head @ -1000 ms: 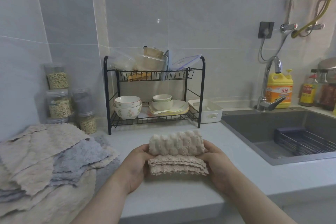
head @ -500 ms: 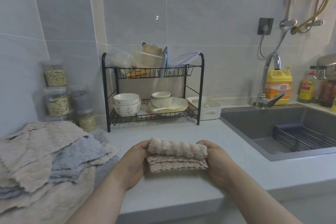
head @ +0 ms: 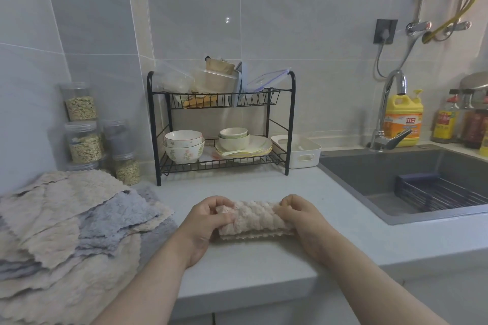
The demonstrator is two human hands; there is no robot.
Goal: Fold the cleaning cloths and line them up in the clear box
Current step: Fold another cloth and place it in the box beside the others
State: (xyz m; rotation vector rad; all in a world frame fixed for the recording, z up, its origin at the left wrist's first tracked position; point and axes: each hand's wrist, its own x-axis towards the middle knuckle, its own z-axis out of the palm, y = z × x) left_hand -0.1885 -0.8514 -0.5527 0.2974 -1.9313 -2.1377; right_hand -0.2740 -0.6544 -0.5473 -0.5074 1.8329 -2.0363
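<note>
One beige, waffle-textured cleaning cloth (head: 257,219) lay as a thick, narrow bundle on the pale grey countertop (head: 356,219), close to its front edge, with scalloped hems showing in layers along the near side. It was pinned at both ends. The left hand (head: 208,221) gripped the left end, its fingers (head: 211,204) curled together over the top and the thumb pressed into the pile. The right hand (head: 303,221) clamped the right end with its fingers (head: 291,206) bent over the bundle. Holding both ends at once most likely stopped the springy layers from opening and let the fold be squared against the flat surface. On that evidence the fold of this cloth looked nearly finished, with boxing it not yet done.

Just to the left, a loose pile of unfolded beige and grey cloths (head: 66,219) sprawled over the counter's corner, within easy reach of the left hand, so much of the task seemed to be left. Behind the hands stood a black wire rack (head: 291,124) with bowls and plates below and clear plastic containers (head: 219,79) above. Whether one of these was the intended box could not be told. A white plastic basket (head: 298,150) sat just beside the rack, and a dark sink (head: 369,166) lay to the right, well apart from the cloth.
</note>
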